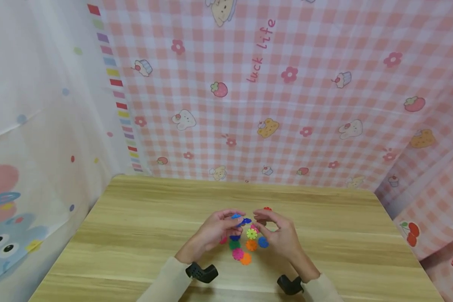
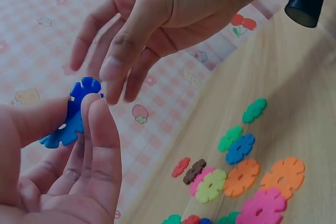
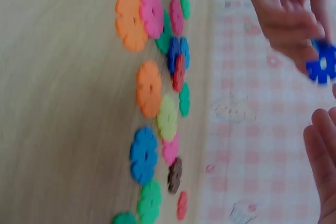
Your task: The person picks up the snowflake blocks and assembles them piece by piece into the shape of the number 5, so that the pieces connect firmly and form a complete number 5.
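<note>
My left hand [image 1: 219,228] pinches two joined flower-shaped plastic discs between thumb and fingers, above the table. One is a light blue disc [image 2: 65,132], the other a darker blue disc [image 2: 86,88]; their slotted edges meet at an angle. Thumb and fingertips cover part of the light blue one. Just to the right, my right hand [image 1: 283,237] hovers with thumb and fingers apart and loosely bent, and nothing shows between them. In the right wrist view, the dark blue disc faces the camera beside my right hand's fingers [image 3: 320,145].
Several loose flower discs lie on the wooden table [image 1: 143,235] below my hands, among them an orange disc [image 3: 148,88], a yellow disc [image 3: 167,118], a pink disc [image 2: 261,206] and a brown disc [image 3: 175,176]. A pink checked cloth [image 1: 241,113] hangs behind the table.
</note>
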`<state>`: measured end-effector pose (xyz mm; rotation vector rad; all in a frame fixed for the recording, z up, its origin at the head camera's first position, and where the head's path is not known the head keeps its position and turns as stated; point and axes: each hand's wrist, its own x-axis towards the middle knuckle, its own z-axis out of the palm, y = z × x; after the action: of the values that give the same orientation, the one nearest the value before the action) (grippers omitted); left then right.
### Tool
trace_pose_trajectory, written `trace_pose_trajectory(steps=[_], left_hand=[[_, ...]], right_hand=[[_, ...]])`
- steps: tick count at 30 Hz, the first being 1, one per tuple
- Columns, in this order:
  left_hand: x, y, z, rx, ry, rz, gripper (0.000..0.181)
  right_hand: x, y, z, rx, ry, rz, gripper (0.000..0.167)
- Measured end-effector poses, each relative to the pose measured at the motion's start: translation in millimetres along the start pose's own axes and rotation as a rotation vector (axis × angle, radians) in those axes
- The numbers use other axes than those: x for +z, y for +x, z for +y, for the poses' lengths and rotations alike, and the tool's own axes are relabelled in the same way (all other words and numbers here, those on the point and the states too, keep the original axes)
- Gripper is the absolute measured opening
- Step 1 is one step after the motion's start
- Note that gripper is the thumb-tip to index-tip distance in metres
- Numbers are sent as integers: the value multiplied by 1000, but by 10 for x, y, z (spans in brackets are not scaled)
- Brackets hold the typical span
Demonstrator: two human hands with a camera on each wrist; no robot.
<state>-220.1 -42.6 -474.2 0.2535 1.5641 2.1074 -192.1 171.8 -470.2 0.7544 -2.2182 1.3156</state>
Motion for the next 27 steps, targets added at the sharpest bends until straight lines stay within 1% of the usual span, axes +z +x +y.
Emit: trace_pose_trajectory(steps=[3,6,10,12,15,18,22,27], left_hand=[[-14,-9,9,0,-24,3,36],[-34,-24,17,-1,-34,-22,35],[-58,-54,22,-14,-26,-105,38],[-64,-70,26,-22,-30,-148,39],[-67,-83,33,-34,-47,-189,40],[-70,-85,38,-41,-57,-192,40],[-81,-81,34,-49,-48,-186,40],[-109,-66,22,-60,-39,-184,42]], right_hand=[[-83,-13,68,147,10,-7,26],[-169,-34,165,309,29,-42,20],[-274,-90,307,507,7,-110,15],[-319,-128,372,563,-18,-149,17],[-385,-181,460,607,-22,-207,17],[-454,-225,527,628,4,-263,17],[-556,-287,594,623,48,-357,17],[-655,-328,674,612,109,-477,23]])
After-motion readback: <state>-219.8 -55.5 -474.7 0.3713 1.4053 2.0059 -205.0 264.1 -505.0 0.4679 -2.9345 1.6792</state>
